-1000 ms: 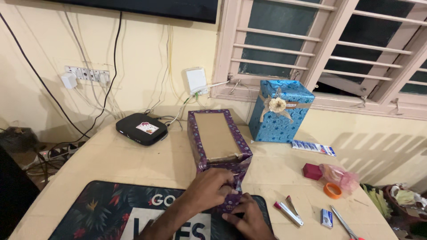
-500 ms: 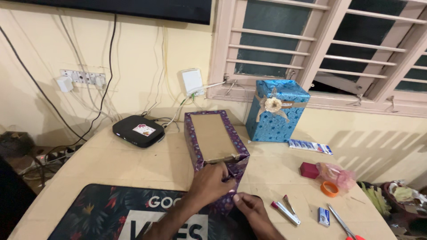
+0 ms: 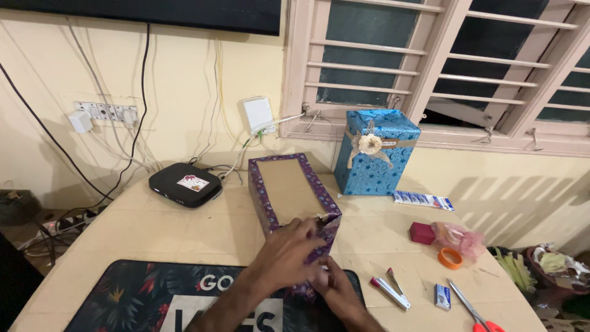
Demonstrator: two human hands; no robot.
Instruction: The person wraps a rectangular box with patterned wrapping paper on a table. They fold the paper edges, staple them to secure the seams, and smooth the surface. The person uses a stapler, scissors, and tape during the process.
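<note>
A long cardboard box (image 3: 286,188) half covered in purple patterned wrapping paper lies in the middle of the table (image 3: 184,237), its bare brown top facing up. My left hand (image 3: 287,249) presses over the box's near end, fingers curled on the folded purple paper. Just below it, my right hand (image 3: 335,288) pinches the lower paper flap against the same end. The hands hide most of that end face.
A blue gift box with a cream bow (image 3: 375,154) stands behind by the window. To the right lie a red box (image 3: 422,233), an orange tape roll (image 3: 450,258), a stapler (image 3: 388,291) and scissors (image 3: 476,310). A black router (image 3: 184,184) sits at the left, and a dark leaf-print mat (image 3: 147,289) lies near me.
My left hand has slid up the box's near end toward its top edge. My right hand has moved up and in, close under the left, onto the paper flap.
</note>
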